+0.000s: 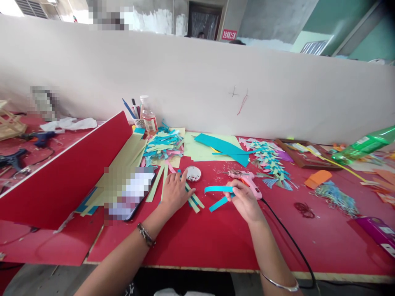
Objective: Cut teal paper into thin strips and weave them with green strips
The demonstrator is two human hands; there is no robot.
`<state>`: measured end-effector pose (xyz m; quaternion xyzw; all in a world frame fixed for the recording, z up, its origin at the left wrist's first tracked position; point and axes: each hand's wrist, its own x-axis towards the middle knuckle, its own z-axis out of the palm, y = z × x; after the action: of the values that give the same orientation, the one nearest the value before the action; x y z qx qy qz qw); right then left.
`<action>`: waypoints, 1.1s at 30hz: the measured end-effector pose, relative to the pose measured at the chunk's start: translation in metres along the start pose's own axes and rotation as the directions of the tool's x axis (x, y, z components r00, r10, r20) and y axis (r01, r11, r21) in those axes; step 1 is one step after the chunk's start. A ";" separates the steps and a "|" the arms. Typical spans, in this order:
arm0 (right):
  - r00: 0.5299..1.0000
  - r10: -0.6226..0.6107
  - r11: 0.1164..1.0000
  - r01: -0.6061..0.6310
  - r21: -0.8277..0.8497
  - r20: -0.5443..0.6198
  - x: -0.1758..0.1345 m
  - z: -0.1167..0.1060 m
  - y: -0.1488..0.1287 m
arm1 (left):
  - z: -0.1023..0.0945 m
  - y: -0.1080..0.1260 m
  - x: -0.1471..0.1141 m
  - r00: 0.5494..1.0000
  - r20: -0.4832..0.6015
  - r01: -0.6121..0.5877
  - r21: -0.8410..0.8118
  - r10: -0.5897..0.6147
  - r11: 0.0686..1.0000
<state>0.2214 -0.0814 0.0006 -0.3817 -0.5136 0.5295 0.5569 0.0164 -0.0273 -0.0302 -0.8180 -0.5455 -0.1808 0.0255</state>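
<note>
My left hand [175, 191] rests with fingers spread over several pale green paper strips [194, 201] on the red table. Just beyond its fingertips lies a small white round lid [194, 174] with dark specks on it. My right hand [245, 201] pinches blue paper strips [219, 189] between thumb and fingers; one points left and a second slants down below it. Behind that hand lies a pink glue gun [243, 176], its black cord running toward the table's front edge. More green strips [156, 184] lie left of my left hand.
A phone [132, 197] lies at left, beside a red divider [77, 164]. Behind are a heap of cut strips [163, 144], a bottle [149, 117] and blue sheets [222, 148]. To the right are braided paper [270, 160], yarn [335, 197] and a green bottle [367, 144].
</note>
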 end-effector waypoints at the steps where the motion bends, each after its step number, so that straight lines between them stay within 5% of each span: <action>1: 1.000 -0.001 1.000 0.001 0.008 0.009 0.000 0.001 0.000 | 0.002 -0.002 -0.002 1.000 0.014 -0.004 -0.006 0.004 1.000; 9: 0.996 -0.035 0.998 0.038 -0.045 0.085 0.009 0.006 -0.027 | 0.001 -0.006 0.000 0.998 -0.023 0.066 0.029 -0.066 0.997; 12: 0.993 -0.101 0.989 0.107 -0.098 0.060 0.017 0.012 -0.031 | 0.003 -0.009 0.000 0.995 -0.027 0.098 -0.084 -0.100 0.992; 16: 0.980 -0.191 0.977 0.184 -0.108 -0.054 0.027 0.030 -0.010 | 0.006 -0.014 0.001 0.993 0.006 0.117 -0.300 -0.120 0.947; 22: 0.999 -0.023 0.987 0.026 -0.157 0.024 0.026 0.050 0.020 | 0.010 -0.017 0.006 0.994 -0.010 0.087 -0.497 -0.106 0.863; 24: 0.999 0.004 0.983 0.002 -0.184 0.034 0.024 0.051 0.023 | 0.010 -0.015 0.008 0.985 0.031 0.146 -0.680 -0.171 0.719; 28: 0.999 0.034 0.970 -0.026 -0.240 0.032 0.021 0.051 0.025 | 0.002 -0.011 0.012 0.954 0.212 0.267 -0.922 -0.212 0.281; 33: 1.000 0.011 0.964 -0.003 -0.268 0.027 0.018 0.053 0.028 | -0.011 -0.007 0.012 0.948 0.253 0.288 -0.939 -0.191 0.188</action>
<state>0.1629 -0.0656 -0.0138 -0.4477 -0.5869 0.4627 0.4909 0.0114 -0.0173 -0.0169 -0.5677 -0.4366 -0.4479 -0.5352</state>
